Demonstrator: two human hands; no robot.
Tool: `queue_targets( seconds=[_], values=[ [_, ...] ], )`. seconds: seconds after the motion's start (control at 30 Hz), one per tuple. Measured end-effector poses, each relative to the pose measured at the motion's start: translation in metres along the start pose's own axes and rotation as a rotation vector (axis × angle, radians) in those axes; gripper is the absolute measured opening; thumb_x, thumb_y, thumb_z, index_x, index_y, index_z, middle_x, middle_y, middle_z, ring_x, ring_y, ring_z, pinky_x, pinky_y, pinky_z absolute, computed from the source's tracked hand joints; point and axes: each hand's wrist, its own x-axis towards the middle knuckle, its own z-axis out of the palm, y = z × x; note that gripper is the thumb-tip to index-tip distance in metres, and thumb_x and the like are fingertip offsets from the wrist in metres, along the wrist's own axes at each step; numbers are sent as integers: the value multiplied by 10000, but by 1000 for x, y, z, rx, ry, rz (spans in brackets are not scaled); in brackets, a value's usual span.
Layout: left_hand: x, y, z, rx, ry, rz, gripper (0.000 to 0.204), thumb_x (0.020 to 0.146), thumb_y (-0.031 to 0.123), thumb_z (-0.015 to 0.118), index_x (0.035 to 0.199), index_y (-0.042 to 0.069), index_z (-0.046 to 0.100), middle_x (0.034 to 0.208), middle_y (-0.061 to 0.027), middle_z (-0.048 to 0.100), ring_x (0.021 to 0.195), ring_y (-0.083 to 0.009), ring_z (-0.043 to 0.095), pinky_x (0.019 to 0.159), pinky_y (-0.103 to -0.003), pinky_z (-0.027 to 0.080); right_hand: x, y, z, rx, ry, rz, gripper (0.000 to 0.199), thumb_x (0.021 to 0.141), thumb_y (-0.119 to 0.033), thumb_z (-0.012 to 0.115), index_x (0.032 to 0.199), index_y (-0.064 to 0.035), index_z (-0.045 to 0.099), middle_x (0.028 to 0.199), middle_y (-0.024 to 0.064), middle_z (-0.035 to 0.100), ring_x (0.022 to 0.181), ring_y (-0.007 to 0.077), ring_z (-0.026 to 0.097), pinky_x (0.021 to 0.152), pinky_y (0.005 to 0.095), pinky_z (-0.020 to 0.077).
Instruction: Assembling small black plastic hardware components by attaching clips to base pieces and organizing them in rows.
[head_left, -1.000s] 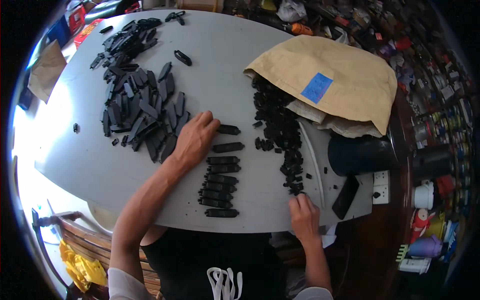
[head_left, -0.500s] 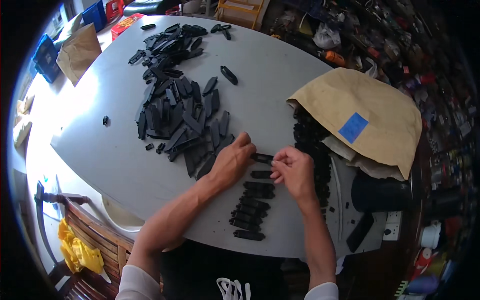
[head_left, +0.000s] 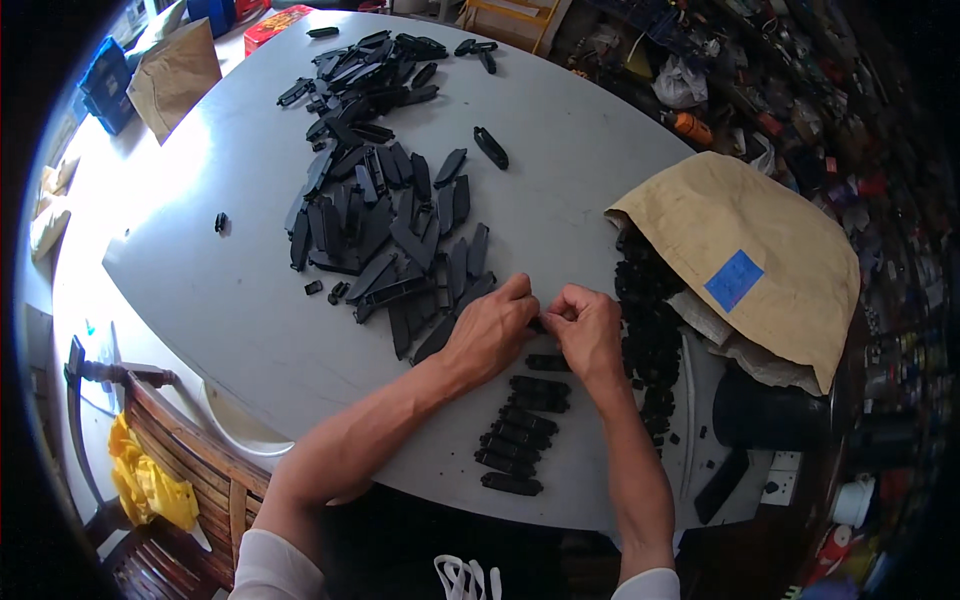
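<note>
My left hand (head_left: 492,328) and my right hand (head_left: 590,332) meet above the grey table. Both have their fingers closed on a small black plastic part (head_left: 537,325), mostly hidden between them. Just below lies a single black plastic piece (head_left: 546,362). Nearer to me, several similar black pieces (head_left: 520,430) form a column, lying side by side. Left of my left hand spreads a large loose heap of long black plastic pieces (head_left: 375,230). Small black parts (head_left: 650,350) lie massed to the right of my right hand, spilling from a brown paper bag (head_left: 770,230) with a blue label.
A lone black piece (head_left: 490,148) lies beyond the heap. At the right are a thin pale strip (head_left: 688,420), a black cylinder (head_left: 750,410) and a flat black block (head_left: 722,486). A wooden chair (head_left: 185,440) with a yellow bag (head_left: 150,475) stands at the lower left.
My right hand has come closer to my left, and the black part that showed between them is now mostly covered by fingers. The view has shifted slightly.
</note>
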Motion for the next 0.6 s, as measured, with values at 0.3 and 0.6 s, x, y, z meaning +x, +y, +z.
queue_targets(
  seconds=[0.3, 0.6],
  values=[
    [0, -2, 1, 26, -44, -26, 153, 711, 36, 685, 833, 9, 597, 920, -117, 523, 830, -329, 575, 712, -403, 486, 4, -15, -16, -394, -115, 17, 202, 728, -127, 737, 787, -29, 571, 729, 136, 635, 759, 340, 627, 649, 425, 459],
    [7, 8, -22, -28, 30, 29, 205, 706, -12, 687, 895, 5, 608, 931, -128, 533, 825, -313, 586, 699, -395, 490, 0, 2, -20, -247, -190, -9, 250, 734, -205, 752, 806, -43, 577, 778, 95, 594, 733, 269, 594, 666, 394, 452]
  ],
)
